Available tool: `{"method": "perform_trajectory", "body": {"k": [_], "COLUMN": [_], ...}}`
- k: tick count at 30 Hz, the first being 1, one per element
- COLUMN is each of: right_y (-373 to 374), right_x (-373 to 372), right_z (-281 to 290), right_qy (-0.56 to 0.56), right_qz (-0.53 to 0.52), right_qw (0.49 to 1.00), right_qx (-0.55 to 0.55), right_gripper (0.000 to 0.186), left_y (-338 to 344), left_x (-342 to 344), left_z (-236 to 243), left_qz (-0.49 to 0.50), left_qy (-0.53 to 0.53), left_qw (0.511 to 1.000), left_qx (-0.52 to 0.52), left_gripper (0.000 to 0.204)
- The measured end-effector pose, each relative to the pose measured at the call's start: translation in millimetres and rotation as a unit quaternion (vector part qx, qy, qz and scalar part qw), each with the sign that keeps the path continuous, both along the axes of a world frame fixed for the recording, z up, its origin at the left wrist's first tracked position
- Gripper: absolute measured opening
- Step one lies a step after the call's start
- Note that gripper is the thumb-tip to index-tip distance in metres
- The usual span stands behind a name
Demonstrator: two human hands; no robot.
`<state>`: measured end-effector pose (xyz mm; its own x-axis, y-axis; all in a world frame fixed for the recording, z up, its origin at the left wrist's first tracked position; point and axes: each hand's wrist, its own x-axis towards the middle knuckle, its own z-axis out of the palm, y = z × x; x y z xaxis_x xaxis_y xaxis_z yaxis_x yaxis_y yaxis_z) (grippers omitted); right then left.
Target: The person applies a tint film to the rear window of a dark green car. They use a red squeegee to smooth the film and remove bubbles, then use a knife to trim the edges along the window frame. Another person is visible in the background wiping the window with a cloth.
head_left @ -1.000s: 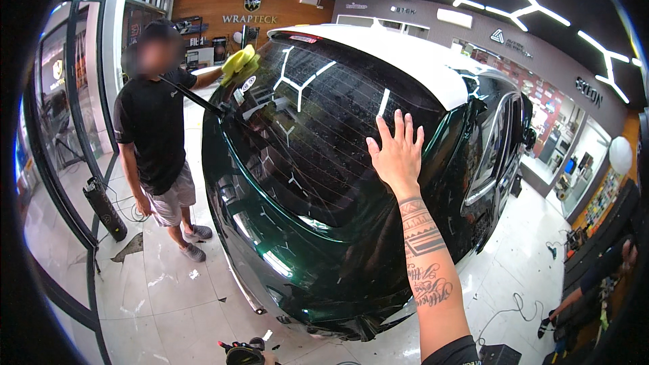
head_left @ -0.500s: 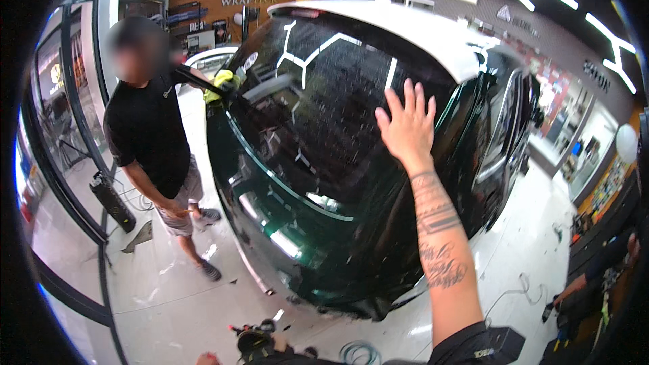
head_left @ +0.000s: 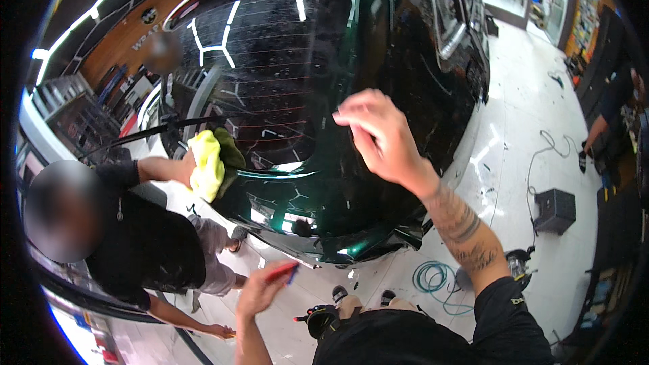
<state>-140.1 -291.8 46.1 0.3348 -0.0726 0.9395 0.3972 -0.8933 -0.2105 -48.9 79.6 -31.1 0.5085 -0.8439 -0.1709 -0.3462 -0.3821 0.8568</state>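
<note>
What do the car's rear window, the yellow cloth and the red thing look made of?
Rear window: glossy, probably glass, mirroring ceiling lights. Yellow cloth: soft-looking matte fabric, with loose folds. Red thing: perhaps plastic; too blurred to tell.

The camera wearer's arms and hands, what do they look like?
Both the left hand and right hand are bare, without gloves. The right forearm has dark tattoos: patterned bands near the wrist, then curly lettering, below a short black sleeve. The left sleeve isn't clearly visible.

A flat red tool [head_left: 282, 273] sits tilted in the left hand [head_left: 258, 290].
</note>
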Motion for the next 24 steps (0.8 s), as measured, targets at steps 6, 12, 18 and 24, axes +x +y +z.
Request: {"method": "perform_trajectory", "body": {"k": [6, 12, 18, 24], "right_y": [49.0, 108.7, 150.2, 135.3], "right_x": [-90.7, -113.2, -129.1, -143.6], "right_z": [-86.0, -72.9, -14.9, 6.2], "right_qy": [0.098, 0.269, 0.224, 0.319], "right_qz": [0.048, 0.488, 0.742, 0.606], "right_qw": [0.966, 0.778, 0.625, 0.724], "right_qx": [0.234, 0.29, 0.091, -0.08], "right_gripper": [0.017, 0.016, 0.02, 0.014], "left_y": [58.7, 67.9, 81.1, 90.7], "left_x": [-41.8, -47.6, -59.6, -70.5], "left_z": [-195.4, -263.3, -306.2, -328.3], "left_qz": [-0.125, -0.165, -0.09, -0.032], "left_qy": [0.157, 0.075, 0.113, 0.054], "left_qw": [0.962, 0.889, 0.889, 0.906], "left_qx": [0.187, 0.421, 0.435, 0.419], "left_gripper": [0.038, 0.059, 0.086, 0.097]}}
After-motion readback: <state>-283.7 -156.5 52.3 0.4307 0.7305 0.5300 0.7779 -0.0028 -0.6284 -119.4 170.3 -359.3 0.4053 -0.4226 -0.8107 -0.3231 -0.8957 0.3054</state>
